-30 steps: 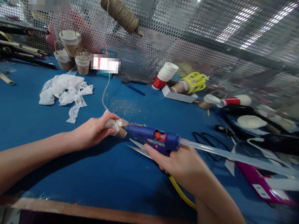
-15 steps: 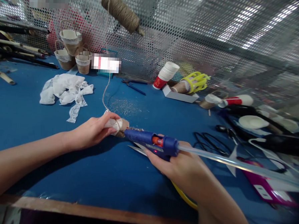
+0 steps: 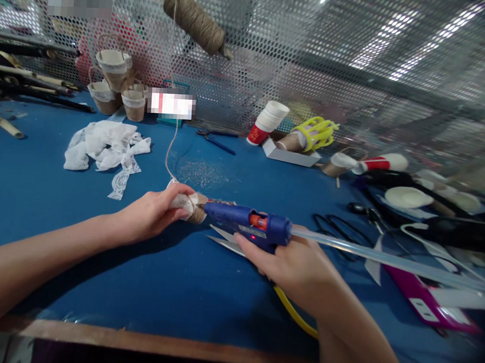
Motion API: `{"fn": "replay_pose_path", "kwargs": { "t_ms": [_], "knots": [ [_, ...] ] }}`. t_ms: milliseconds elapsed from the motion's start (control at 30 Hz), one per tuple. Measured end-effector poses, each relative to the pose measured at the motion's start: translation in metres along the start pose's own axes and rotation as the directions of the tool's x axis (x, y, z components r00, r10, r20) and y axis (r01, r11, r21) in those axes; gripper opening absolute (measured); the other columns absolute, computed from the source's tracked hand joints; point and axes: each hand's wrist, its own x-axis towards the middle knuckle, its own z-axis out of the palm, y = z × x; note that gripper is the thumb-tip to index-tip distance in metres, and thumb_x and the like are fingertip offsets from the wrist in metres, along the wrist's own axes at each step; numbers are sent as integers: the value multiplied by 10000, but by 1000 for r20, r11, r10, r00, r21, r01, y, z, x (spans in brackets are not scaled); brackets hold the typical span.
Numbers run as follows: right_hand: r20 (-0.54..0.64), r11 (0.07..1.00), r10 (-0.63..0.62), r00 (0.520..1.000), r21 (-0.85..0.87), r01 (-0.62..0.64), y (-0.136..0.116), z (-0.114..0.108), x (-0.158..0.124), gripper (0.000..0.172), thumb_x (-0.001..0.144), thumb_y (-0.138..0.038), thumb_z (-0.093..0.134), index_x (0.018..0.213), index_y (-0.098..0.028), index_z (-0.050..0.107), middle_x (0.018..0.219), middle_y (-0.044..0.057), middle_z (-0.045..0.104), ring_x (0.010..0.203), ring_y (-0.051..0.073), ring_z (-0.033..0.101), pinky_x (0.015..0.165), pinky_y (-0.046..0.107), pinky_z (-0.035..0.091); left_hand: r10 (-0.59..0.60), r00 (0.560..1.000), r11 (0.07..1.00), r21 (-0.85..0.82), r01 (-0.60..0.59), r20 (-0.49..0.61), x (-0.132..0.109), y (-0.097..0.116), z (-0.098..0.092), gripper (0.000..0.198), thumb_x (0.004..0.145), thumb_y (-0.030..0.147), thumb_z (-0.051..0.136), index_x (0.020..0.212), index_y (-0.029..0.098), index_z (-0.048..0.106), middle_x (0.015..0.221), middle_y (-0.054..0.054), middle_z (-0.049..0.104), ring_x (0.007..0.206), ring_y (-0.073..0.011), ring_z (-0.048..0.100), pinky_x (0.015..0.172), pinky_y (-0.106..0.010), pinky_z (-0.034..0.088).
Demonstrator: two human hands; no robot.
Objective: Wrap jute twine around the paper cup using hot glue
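Note:
My left hand (image 3: pixel 155 209) is wrapped around a small white paper cup (image 3: pixel 197 214) lying on its side, its right end covered in brown twine. From the spool above, a strand of twine (image 3: pixel 171 150) runs down to the cup. In my right hand (image 3: pixel 290 265) is a blue hot glue gun (image 3: pixel 232 218), its nozzle at the twine-covered end; whether it touches cannot be made out. A long clear glue stick (image 3: pixel 360 252) sticks out behind the gun. Beneath the gun and right hand lie scissors (image 3: pixel 228 244) with yellow handles, partly hidden.
A twine spool (image 3: pixel 194 19) hangs before the mesh. White lace (image 3: pixel 102 144) and small twine-covered buckets (image 3: pixel 133 104) are at left. Pliers (image 3: pixel 216 140), stacked paper cups (image 3: pixel 265 126) and a white box lid (image 3: pixel 290 155) stand behind. Cables (image 3: pixel 337 235) and a purple power strip (image 3: pixel 431 305) lie right.
The glue gun has shifted slightly up and right against the cup, showing more of the scissor blades. My left hand keeps its hold with hardly any movement.

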Motion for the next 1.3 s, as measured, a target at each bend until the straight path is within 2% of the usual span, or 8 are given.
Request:
{"fn": "replay_pose_path", "kwargs": {
  "t_ms": [133,300,467,600,933,1100,1200,1300],
  "knots": [
    [30,969,231,973,87,-233,-3,4,3,208,760,-276,526,571,-198,560,457,7,513,428,140,492,413,261,368,20,1000,1000,16,-20,0,-1,-1,0,273,866,254,378,1120,160,403,731,-18,626,576,-133,605,529,-208,445],
    [237,722,534,812,372,-583,0,2,6,339,754,-370,550,479,-195,456,358,-32,445,345,96,433,404,240,383,70,998,997,25,-69,-10,-2,-4,3,265,872,262,389,1117,163,399,833,-52,636,683,-159,636,601,-242,480],
    [190,516,609,770,642,-567,23,5,12,238,684,-390,641,669,-169,555,494,-33,512,460,93,471,444,223,393,173,982,984,67,-168,-77,-3,-7,8,270,874,236,393,1132,154,387,1019,-110,620,837,-187,642,695,-285,510],
    [142,413,754,641,656,-631,46,16,18,216,688,-358,643,754,-158,591,677,16,598,582,107,533,546,234,442,277,953,953,160,-256,-123,-4,-4,6,250,881,201,395,1123,137,396,1014,-126,626,884,-194,635,721,-292,521],
    [224,463,781,583,419,-781,64,43,28,293,815,-368,497,610,-160,528,489,10,538,412,85,481,430,210,391,553,818,811,330,-484,-157,-10,9,4,237,912,216,360,1115,106,414,761,-71,600,676,-156,579,611,-284,529],
    [125,585,771,624,245,-773,69,43,30,238,810,-281,508,620,-152,573,599,86,609,621,186,585,606,312,445,595,788,788,313,-531,-161,-11,11,5,226,911,209,358,1096,100,428,741,-64,571,689,-158,572,577,-272,525],
    [42,698,695,718,199,-688,50,31,32,177,816,-246,499,742,-156,633,893,125,640,943,253,550,822,392,395,590,796,792,294,-535,-139,-12,10,6,224,902,188,377,1105,108,425,781,-75,581,730,-164,576,605,-285,528],
    [94,811,522,848,254,-527,18,17,39,203,824,-329,502,793,-197,654,995,56,635,990,195,542,897,321,372,585,805,795,262,-547,-96,-13,11,8,218,895,169,387,1101,115,430,832,-97,597,745,-171,577,639,-311,529]
  ]
}}
